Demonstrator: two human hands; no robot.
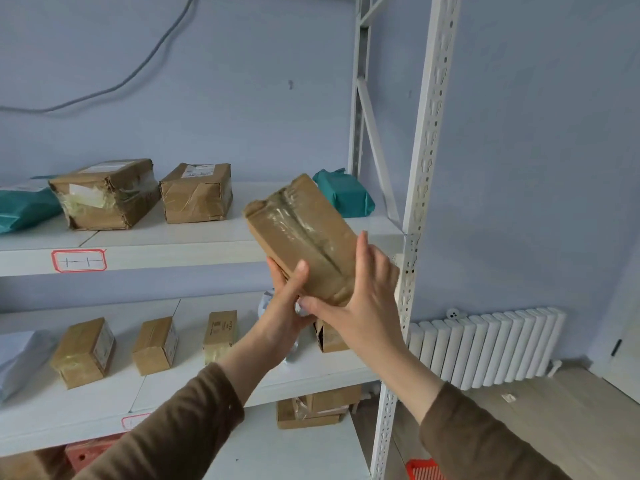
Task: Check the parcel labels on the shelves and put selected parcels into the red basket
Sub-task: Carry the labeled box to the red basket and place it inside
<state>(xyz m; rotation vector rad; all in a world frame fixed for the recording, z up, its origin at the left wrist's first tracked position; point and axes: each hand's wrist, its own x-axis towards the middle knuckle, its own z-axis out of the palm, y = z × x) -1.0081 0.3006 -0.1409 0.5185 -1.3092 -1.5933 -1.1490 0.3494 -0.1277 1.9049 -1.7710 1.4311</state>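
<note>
Both hands hold one brown parcel (304,237) up in front of the shelves, tilted, its far end leaning up and left, taped seam facing the camera. The left hand (289,306) grips its lower left edge, thumb laid up the front. The right hand (370,292) clasps the lower right corner, fingers straight along the side and thumb under the bottom end. The parcel hangs clear of the top shelf (173,251) edge and just left of the white upright (422,188).

Open air lies above the parcel, and bare floor (554,420) to the right of the upright.

No label shows on the held parcel. A parcel (329,336) behind the wrists is mostly hidden. The red basket (424,469) is cut off at the bottom edge. The red-bordered shelf tag (79,260) is too faint to read.
</note>
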